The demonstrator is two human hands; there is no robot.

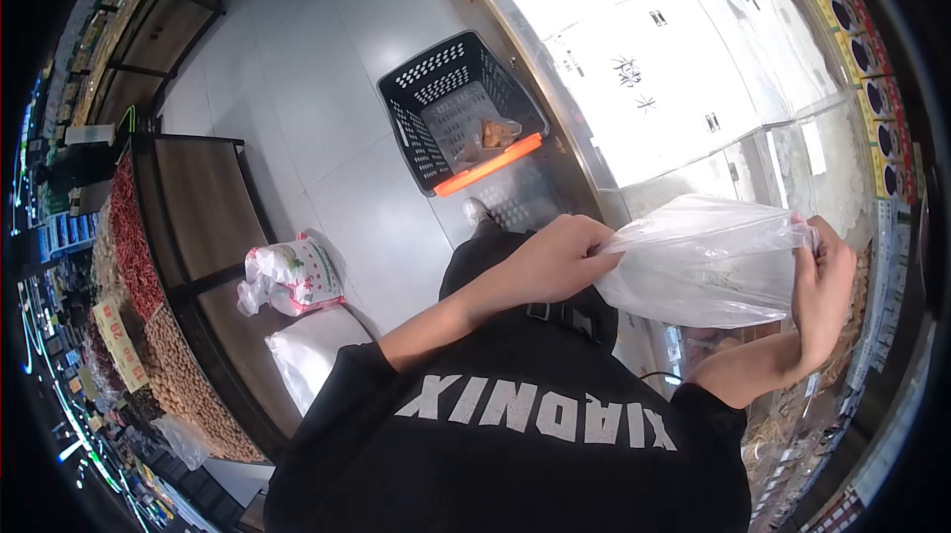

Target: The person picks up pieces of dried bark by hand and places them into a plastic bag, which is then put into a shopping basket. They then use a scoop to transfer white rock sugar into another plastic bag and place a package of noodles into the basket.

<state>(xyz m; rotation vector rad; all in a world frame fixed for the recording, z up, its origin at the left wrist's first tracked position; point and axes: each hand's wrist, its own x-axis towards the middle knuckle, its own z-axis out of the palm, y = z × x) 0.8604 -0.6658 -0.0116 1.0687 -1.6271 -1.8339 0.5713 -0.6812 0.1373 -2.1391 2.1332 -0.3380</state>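
Observation:
A thin, translucent plastic bag (pixel 708 261) is stretched sideways in front of my body, over the edge of the white bins. My left hand (pixel 565 254) pinches its left end between thumb and fingers. At the other end, my right hand (pixel 824 280) is closed on the bag's edge, near a small reddish mark. Both hands are off the bins, and the bag looks slack in the middle. I cannot make out anything inside it.
A black basket (pixel 416 127) with an orange handle stands on the floor, holding a small bag of brown food (pixel 498 133). White lidded bins (pixel 644 77) line the right. Printed sacks (pixel 297 275) lean by a dry-goods stand (pixel 198 206) on the left.

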